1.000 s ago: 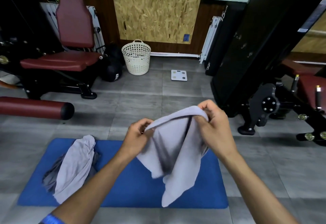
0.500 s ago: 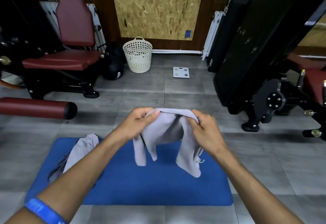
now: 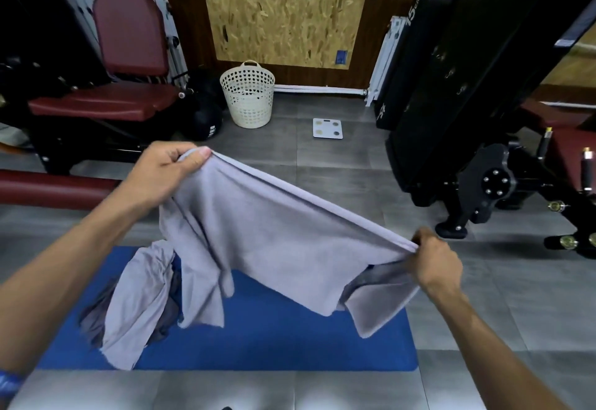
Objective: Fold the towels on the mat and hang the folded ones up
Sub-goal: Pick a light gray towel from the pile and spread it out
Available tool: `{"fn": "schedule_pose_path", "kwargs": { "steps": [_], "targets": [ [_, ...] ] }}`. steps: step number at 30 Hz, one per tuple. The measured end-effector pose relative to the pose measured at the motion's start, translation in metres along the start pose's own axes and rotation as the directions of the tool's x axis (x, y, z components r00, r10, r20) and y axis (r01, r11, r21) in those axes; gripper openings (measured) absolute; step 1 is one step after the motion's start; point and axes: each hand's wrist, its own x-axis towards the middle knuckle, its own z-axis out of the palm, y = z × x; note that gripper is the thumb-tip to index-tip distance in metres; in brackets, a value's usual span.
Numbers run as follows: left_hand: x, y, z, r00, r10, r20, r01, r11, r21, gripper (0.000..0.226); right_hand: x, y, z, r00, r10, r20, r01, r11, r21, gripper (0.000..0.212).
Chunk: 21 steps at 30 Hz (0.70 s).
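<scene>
Now pulled wide apart, with the lilac towel [image 3: 274, 241] stretched taut between them instead of bunched as before. Left hand [image 3: 164, 170] up high, thumb and fingers pinching one top corner; right hand [image 3: 435, 261] lower, clenched round the other corner. Loose ends hanging down over the blue mat [image 3: 258, 345]. More crumpled towels [image 3: 135, 300] heaped on the mat's left part. Farther off, on the grey floor: white basket [image 3: 248, 96], white scale [image 3: 327, 128], maroon bench [image 3: 106, 101].

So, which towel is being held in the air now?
The light grey towel stretched between left hand and right hand; the others lie crumpled on the mat.
</scene>
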Motion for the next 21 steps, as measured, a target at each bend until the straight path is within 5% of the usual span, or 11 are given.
{"fn": "schedule_pose_path", "kwargs": {
  "steps": [4,7,11,14,17,19,21],
  "targets": [
    [-0.022,-0.054,0.005,0.985,-0.135,0.110,0.125,0.987,0.097,0.023,-0.007,0.023,0.021,0.994,-0.012,0.107,0.008,0.999,0.044,0.015],
    [-0.051,-0.096,0.014,0.937,-0.270,0.223,0.245,0.960,0.133,0.015,-0.021,0.037,0.039,0.946,-0.057,0.318,0.031,0.996,0.085,0.022],
    [-0.093,-0.145,0.017,0.822,-0.409,0.397,0.282,0.897,0.341,0.037,-0.044,0.070,0.060,0.678,-0.166,0.716,0.122,0.986,0.113,0.034],
    [-0.107,-0.159,0.024,0.618,-0.488,0.617,0.309,0.872,0.380,0.047,-0.045,0.100,0.072,0.580,-0.147,0.801,0.146,0.986,0.075,0.039],
    [-0.114,-0.143,0.018,0.400,-0.522,0.753,0.413,0.837,0.361,0.048,-0.034,0.106,0.049,0.603,-0.113,0.790,0.163,0.986,0.017,0.028],
    [-0.110,-0.150,0.023,0.361,-0.574,0.735,0.513,0.781,0.357,0.044,-0.017,0.110,0.050,0.626,-0.111,0.772,0.218,0.975,-0.037,0.011],
    [-0.105,-0.170,0.036,0.366,-0.637,0.678,0.533,0.741,0.408,0.039,0.000,0.109,0.069,0.752,-0.090,0.653,0.277,0.942,-0.188,0.009]
  ]
}}
